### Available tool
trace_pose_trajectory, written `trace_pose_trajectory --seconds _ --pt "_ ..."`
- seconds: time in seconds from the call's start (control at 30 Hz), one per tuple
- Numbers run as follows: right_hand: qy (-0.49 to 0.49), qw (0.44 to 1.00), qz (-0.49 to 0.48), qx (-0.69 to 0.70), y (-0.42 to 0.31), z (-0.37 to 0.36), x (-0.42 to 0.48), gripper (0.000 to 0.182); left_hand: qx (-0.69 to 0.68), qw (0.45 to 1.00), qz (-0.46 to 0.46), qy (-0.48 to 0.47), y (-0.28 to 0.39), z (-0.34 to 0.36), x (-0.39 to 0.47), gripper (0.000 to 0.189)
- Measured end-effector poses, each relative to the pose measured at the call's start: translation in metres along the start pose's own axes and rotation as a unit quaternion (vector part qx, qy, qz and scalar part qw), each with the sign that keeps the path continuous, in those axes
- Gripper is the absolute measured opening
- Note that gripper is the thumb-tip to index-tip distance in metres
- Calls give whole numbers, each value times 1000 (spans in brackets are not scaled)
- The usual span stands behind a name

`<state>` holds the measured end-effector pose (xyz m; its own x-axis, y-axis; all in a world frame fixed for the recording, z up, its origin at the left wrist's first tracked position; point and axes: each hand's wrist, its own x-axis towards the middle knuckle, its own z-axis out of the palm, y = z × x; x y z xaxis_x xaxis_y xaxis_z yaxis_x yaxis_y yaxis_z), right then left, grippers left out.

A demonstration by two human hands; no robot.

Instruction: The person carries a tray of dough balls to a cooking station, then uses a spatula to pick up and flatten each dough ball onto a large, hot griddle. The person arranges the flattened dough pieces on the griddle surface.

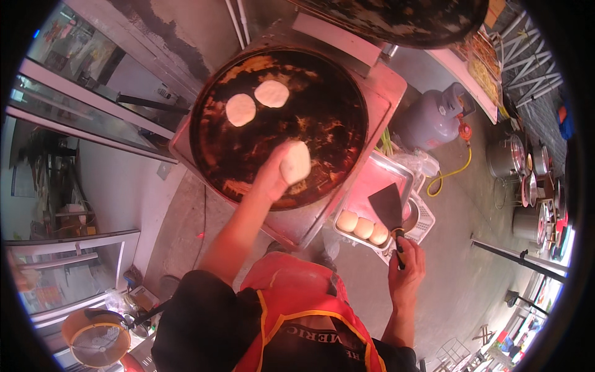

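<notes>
Over the near part of a large round dark griddle [325, 135], my left hand [274, 174] holds a flat pale dough round [296, 162]. Two more rounds, a left one [241, 110] and a right one [271, 93], lie on the griddle towards its far left. My right hand [407, 269] grips the handle of a wide-bladed scraper [388, 204], off the griddle's right side. Below and beside the blade, several pale dough pieces [364, 228] sit at the near end of a metal tray [360, 179].
A grey gas cylinder [430, 118] with a yellow hose [446, 179] stands right of the griddle. Another dark round pan [399, 18] is at the top. Steel pots [506, 156] line the far right. A glazed frame [93, 97] borders the left.
</notes>
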<state>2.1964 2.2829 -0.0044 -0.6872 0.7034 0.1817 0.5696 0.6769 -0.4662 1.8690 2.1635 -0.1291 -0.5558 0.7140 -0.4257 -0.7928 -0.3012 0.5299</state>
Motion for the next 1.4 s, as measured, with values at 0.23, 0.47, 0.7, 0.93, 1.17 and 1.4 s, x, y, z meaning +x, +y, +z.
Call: trace_pose_trajectory --seconds 0.23,0.47,0.7,0.93,1.17,1.4 --pt "-10 1000 -8 28 -48 29 6 36 638 689 328 106 45 -44 93 22" --pt "19 999 38 14 -62 38 -1 36 786 515 335 -66 40 -46 96 35" --pt "31 998 50 9 -74 43 8 37 811 466 351 -40 65 -64 134 57" --pt "42 995 86 18 -79 41 10 37 843 427 327 -14 6 -54 149 60" --pt "42 997 69 7 -81 37 22 36 827 487 277 -48 32 -41 143 60" --pt "21 998 55 35 -86 54 31 37 870 389 264 -146 12 -58 109 66"
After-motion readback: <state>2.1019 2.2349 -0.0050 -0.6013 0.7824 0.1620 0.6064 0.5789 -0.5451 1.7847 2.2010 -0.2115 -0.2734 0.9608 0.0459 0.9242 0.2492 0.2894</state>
